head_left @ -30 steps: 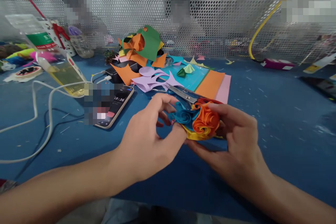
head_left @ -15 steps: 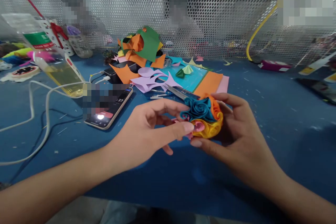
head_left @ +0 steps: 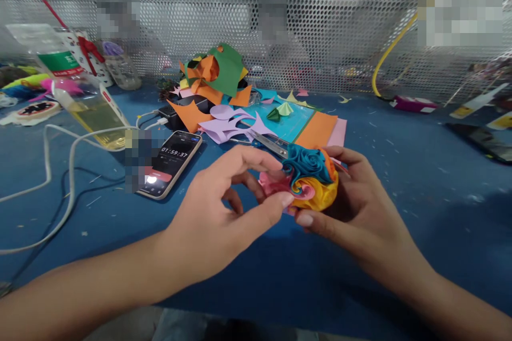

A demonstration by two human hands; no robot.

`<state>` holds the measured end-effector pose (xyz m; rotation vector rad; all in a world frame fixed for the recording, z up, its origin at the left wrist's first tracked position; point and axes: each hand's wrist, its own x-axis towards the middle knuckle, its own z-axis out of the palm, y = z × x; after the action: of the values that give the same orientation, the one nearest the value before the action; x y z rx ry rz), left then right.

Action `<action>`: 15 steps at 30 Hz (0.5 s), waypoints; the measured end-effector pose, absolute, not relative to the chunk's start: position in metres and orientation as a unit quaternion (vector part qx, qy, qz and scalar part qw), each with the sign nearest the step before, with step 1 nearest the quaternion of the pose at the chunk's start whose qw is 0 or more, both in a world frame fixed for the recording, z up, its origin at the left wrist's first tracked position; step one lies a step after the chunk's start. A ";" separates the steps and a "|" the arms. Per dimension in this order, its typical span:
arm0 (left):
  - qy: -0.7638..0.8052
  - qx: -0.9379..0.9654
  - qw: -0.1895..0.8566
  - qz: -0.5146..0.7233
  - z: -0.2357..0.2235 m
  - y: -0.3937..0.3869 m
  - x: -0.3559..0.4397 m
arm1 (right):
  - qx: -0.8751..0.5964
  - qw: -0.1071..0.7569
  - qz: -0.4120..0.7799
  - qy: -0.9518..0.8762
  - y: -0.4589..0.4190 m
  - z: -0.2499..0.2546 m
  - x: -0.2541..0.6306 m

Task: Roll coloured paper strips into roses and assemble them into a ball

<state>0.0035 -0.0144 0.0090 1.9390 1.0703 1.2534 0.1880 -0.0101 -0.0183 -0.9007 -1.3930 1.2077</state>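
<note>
Paper rose ball (head_left: 310,184) (blue rose up) pinched by left hand (head_left: 224,208), cupped by right hand (head_left: 356,213).

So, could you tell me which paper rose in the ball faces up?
The blue rose; the pink and yellow roses sit lower, on the ball's sides.
</note>
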 end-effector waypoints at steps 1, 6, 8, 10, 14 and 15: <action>0.397 0.739 0.270 0.472 0.008 -0.015 0.003 | -0.373 0.522 0.509 -0.573 -0.010 -0.018 0.188; 0.379 0.767 0.189 0.482 0.007 -0.014 0.002 | -0.361 0.534 0.528 -0.553 -0.010 -0.017 0.185; 0.372 0.782 0.139 0.480 0.008 -0.014 0.001 | -0.356 0.539 0.537 -0.542 -0.010 -0.016 0.185; 0.370 0.797 0.099 0.468 0.010 -0.014 0.000 | -0.353 0.535 0.555 -0.531 -0.010 -0.015 0.185; 0.372 0.803 0.069 0.461 0.012 -0.015 -0.002 | -0.365 0.489 0.615 -0.499 -0.007 -0.012 0.187; 0.368 0.801 0.062 0.468 0.012 -0.015 -0.002 | -0.370 0.479 0.625 -0.492 -0.006 -0.011 0.187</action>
<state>-0.0020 -0.0149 0.0124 2.4214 1.1138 1.4152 0.1871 -0.0060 -0.0109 -0.9024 -1.2013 1.5263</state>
